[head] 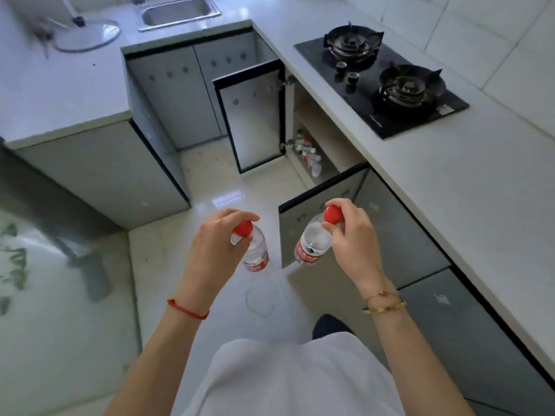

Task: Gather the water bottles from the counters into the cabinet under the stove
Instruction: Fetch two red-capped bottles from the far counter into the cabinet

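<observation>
There is only one view, and it is coming from a wide-angle camera worn on the person's head. It is looking forward and steeply down, so the person's own white shirt (288, 382) is filling the bottom edge and the floor (210, 181) is lying in the middle. The left hand (210, 250) and right hand (351, 238) are appearing close, just under the camera. The stove (381, 85) and the sink (180, 10) are sitting farther away, and straight lines are bending near the borders.

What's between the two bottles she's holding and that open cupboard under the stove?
Mostly bare floor tile in the head view, plus the near open door by the right bottle. The left bottle faces open floor toward the cabinet.
</observation>
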A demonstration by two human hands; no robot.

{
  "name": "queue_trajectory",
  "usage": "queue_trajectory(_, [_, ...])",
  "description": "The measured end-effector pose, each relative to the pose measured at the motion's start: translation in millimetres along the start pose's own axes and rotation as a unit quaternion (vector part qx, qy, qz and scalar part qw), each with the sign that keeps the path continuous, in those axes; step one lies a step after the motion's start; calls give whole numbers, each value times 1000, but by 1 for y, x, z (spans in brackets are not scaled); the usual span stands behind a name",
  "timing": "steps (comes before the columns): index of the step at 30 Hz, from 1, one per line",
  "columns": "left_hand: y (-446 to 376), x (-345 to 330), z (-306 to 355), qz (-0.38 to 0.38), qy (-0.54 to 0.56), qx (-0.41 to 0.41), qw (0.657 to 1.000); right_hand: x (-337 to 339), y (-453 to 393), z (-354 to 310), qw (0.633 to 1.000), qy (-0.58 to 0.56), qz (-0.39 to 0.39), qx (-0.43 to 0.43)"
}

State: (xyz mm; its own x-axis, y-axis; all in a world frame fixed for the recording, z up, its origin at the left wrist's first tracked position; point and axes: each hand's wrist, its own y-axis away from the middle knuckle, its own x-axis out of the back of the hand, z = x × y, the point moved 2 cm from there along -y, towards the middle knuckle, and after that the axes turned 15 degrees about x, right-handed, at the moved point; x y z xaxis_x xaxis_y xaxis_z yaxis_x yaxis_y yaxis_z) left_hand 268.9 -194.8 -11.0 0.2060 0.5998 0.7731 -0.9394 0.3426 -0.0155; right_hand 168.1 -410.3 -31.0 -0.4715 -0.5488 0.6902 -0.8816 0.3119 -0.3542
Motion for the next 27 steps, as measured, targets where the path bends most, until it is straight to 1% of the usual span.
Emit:
queue_trajectory(5, [-34, 36, -51, 43, 1, 36, 998, -62, -51, -30, 998, -7, -50, 41])
queue_trajectory(10, [-85, 57, -86, 67, 4, 61, 996, -118, -106, -42, 996, -10, -70, 59])
queue_trajectory(17, [-204, 71, -124, 38, 10, 58, 998, -192, -210, -30, 994, 3, -77, 75])
queue_trajectory(20, [-260, 75, -130, 17, 11, 45, 999, -216, -260, -27, 995, 4, -79, 64])
queue_trajectory(24, [-331, 79, -128, 12, -2, 24, 1000, -234, -319, -21, 996, -2, -74, 49])
queue_trajectory(27, [-381, 79, -124, -1, -10, -4, 1000, -237, -355, -15, 998, 2, -50, 27])
